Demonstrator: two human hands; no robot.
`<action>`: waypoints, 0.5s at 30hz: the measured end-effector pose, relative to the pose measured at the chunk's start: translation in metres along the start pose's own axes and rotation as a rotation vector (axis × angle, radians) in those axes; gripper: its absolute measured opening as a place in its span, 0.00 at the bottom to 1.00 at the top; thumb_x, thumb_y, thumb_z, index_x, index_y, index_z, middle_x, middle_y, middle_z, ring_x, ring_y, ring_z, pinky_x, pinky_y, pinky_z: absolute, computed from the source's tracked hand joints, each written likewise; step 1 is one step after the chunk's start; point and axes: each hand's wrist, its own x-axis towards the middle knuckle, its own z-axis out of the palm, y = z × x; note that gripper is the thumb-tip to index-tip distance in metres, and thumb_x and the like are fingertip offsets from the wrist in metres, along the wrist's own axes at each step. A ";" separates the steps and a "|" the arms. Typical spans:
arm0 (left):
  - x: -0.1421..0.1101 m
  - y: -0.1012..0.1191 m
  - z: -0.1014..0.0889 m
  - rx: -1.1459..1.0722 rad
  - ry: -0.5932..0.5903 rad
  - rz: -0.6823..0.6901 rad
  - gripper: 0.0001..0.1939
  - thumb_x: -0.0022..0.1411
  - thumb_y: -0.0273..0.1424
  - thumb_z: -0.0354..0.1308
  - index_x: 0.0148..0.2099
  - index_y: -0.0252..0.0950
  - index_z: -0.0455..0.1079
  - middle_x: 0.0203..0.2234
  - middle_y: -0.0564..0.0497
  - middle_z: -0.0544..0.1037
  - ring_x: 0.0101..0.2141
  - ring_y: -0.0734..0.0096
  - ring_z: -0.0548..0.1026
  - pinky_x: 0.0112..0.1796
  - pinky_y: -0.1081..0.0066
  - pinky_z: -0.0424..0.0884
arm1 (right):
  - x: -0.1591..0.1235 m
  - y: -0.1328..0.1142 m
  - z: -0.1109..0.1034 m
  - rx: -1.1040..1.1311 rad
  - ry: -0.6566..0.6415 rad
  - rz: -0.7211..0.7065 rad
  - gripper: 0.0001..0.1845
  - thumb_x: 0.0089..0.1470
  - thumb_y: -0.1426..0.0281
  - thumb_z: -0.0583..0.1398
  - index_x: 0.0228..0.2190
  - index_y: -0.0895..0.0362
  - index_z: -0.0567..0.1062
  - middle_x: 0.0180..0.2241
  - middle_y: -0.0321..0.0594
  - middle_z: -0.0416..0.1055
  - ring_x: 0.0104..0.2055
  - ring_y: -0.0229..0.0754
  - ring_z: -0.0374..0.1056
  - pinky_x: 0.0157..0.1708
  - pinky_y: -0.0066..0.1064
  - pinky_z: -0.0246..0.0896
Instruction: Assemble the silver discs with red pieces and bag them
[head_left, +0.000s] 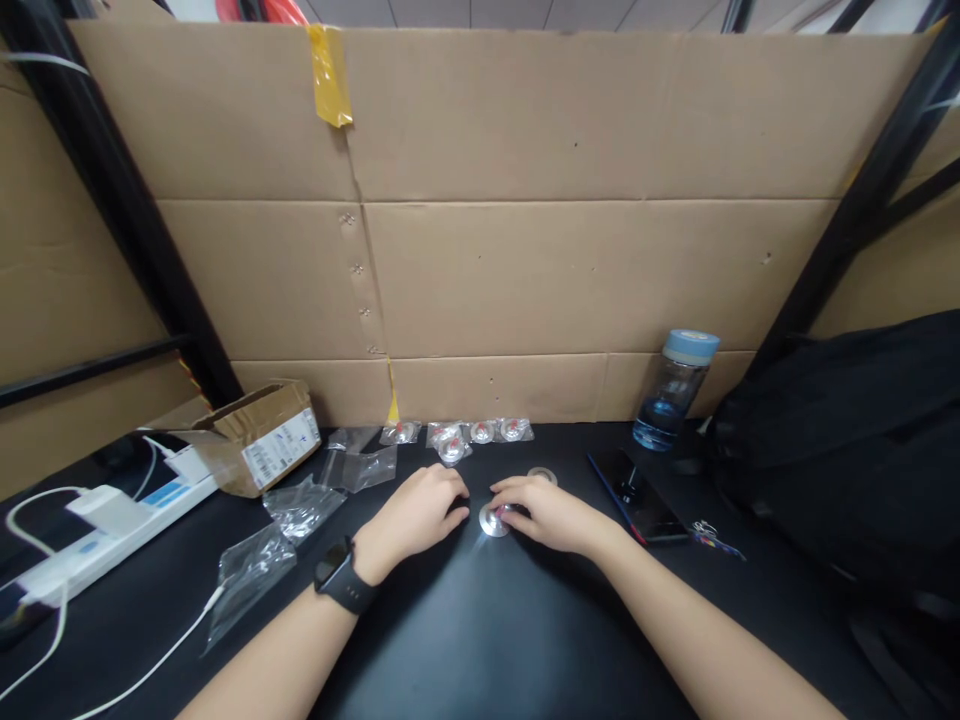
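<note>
My right hand has its thumb and fingers on the red centre of a small shiny silver disc, which rests on the black table. Just behind that hand lies a pale ring, partly hidden by the fingers. To the left of the disc, my left hand rests on the table with bent fingers and the thumb apart, holding nothing that I can see. Several similar discs with red centres, in clear wrappers, lie along the foot of the cardboard wall.
Crumpled clear bags and an open cardboard box lie at left, beside a white power strip with cables. At right are a phone, keys, a blue-lidded bottle and a black bag. Cardboard closes off the back.
</note>
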 end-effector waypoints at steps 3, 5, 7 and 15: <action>0.000 -0.006 -0.007 0.059 0.012 -0.034 0.09 0.67 0.35 0.58 0.45 0.40 0.77 0.41 0.45 0.79 0.47 0.58 0.74 0.50 0.62 0.67 | 0.000 0.003 0.001 0.010 0.024 -0.006 0.15 0.64 0.69 0.56 0.45 0.50 0.82 0.52 0.42 0.78 0.56 0.48 0.72 0.57 0.37 0.62; -0.003 -0.014 -0.013 0.146 0.037 -0.123 0.10 0.68 0.35 0.57 0.47 0.41 0.77 0.47 0.44 0.78 0.51 0.54 0.72 0.53 0.58 0.65 | 0.000 0.005 0.001 0.025 0.035 -0.011 0.15 0.64 0.69 0.57 0.43 0.49 0.83 0.51 0.41 0.79 0.56 0.47 0.73 0.57 0.37 0.63; -0.008 -0.027 -0.017 0.253 0.061 -0.278 0.15 0.66 0.37 0.58 0.53 0.41 0.74 0.56 0.42 0.73 0.57 0.46 0.67 0.56 0.51 0.62 | 0.000 0.005 0.001 0.033 0.038 -0.017 0.14 0.63 0.69 0.57 0.42 0.50 0.83 0.50 0.41 0.79 0.55 0.47 0.73 0.56 0.37 0.62; -0.023 -0.082 -0.007 0.202 -0.106 -0.617 0.20 0.69 0.31 0.50 0.61 0.36 0.68 0.60 0.34 0.68 0.56 0.44 0.71 0.55 0.50 0.66 | -0.002 -0.002 -0.004 0.051 0.021 -0.009 0.14 0.59 0.69 0.61 0.45 0.47 0.82 0.50 0.39 0.79 0.57 0.49 0.71 0.58 0.37 0.59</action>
